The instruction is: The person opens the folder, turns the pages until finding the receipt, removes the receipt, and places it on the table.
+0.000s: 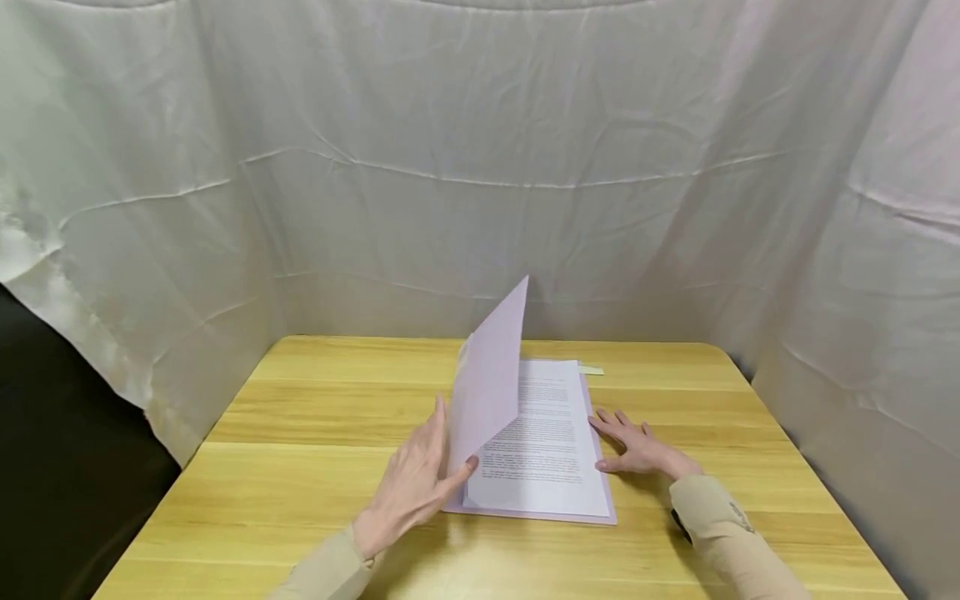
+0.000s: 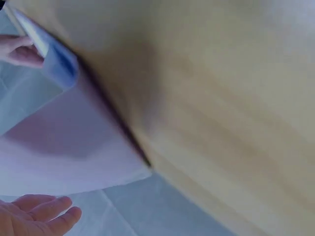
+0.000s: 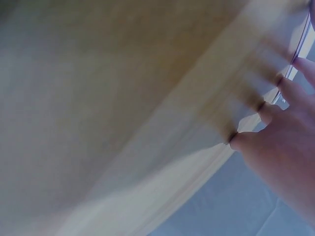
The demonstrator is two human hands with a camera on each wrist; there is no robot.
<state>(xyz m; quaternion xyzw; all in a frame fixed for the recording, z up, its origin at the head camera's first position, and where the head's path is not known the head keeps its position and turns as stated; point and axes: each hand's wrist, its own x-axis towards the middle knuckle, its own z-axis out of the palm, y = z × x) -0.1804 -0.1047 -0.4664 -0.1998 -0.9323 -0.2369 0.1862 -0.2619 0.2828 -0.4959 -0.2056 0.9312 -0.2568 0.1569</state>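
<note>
A lilac folder (image 1: pixel 487 379) lies on the table with its front cover raised, tilted up on the left side. Inside it are white printed sheets (image 1: pixel 543 450), partly hidden behind the cover. My left hand (image 1: pixel 408 483) is at the cover's left side, fingers straight and thumb extended toward its lower edge. In the left wrist view its fingers (image 2: pixel 47 214) look straight beside the cover (image 2: pixel 83 142). Spread on the tabletop, my right hand (image 1: pixel 637 446) touches the folder's right edge with thumb and fingertips.
The wooden table (image 1: pixel 300 467) extends around the folder. A small pale yellow strip (image 1: pixel 592 370) sticks out by the folder's far right corner. Grey curtains (image 1: pixel 480 167) enclose the back and sides. A black area (image 1: pixel 60 467) lies at the left.
</note>
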